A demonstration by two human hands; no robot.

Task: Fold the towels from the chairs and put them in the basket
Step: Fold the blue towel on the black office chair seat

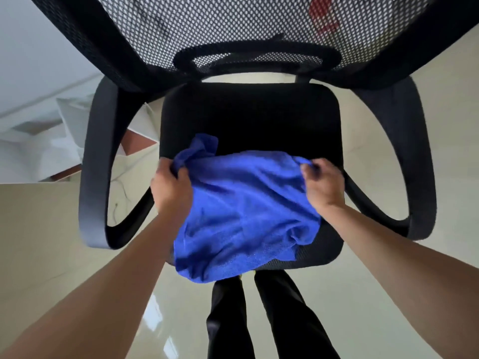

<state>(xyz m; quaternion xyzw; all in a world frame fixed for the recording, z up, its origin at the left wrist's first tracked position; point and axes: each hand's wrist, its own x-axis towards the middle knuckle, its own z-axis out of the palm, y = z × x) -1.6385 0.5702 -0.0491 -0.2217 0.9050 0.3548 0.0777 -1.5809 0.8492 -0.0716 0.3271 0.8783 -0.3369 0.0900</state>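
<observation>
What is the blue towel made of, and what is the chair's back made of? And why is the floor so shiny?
The blue towel looks like soft, fuzzy microfibre cloth: it has a matte nap and crumples into loose folds where both hands pinch it. The chair's back looks like black woven mesh, since light shows through its tiny holes. The floor seems to be glossy polished tile or stone, because it mirrors light.

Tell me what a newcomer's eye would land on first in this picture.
The bright blue towel stands out at once, spread over the front of the black chair seat with its near edge hanging past the seat. The left hand and right hand each grip a far corner of it. Above looms the chair's mesh backrest, and pale glossy floor fills the rest.
</observation>
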